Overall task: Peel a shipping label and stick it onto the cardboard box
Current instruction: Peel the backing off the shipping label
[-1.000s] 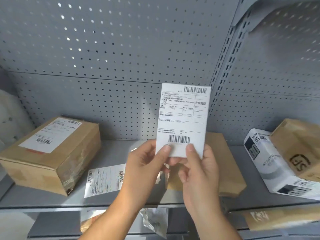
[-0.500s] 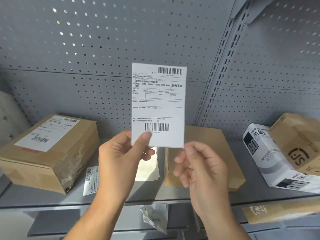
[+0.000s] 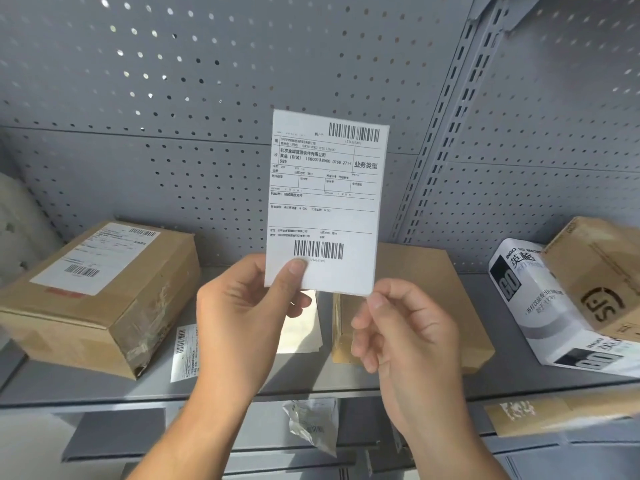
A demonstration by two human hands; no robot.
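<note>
My left hand [image 3: 242,317] pinches the bottom left corner of a white shipping label [image 3: 325,202] and holds it upright in front of the shelf, printed side towards me. Just below the label's bottom right corner is my right hand [image 3: 405,337], its fingers curled; one fingertip is at that corner and holds nothing. Behind the label and my hands a flat, plain cardboard box [image 3: 422,275] lies on the grey shelf [image 3: 311,389].
A taped cardboard box with a label on it [image 3: 100,292] sits at the left. More label sheets [image 3: 187,351] lie on the shelf between the boxes. At the right stand a white printed carton [image 3: 540,303] and a brown box [image 3: 602,271]. A perforated grey panel forms the back.
One second ago both hands held the label's lower edge. My right hand has let go and dropped just below it. The left hand has lifted the label higher.
</note>
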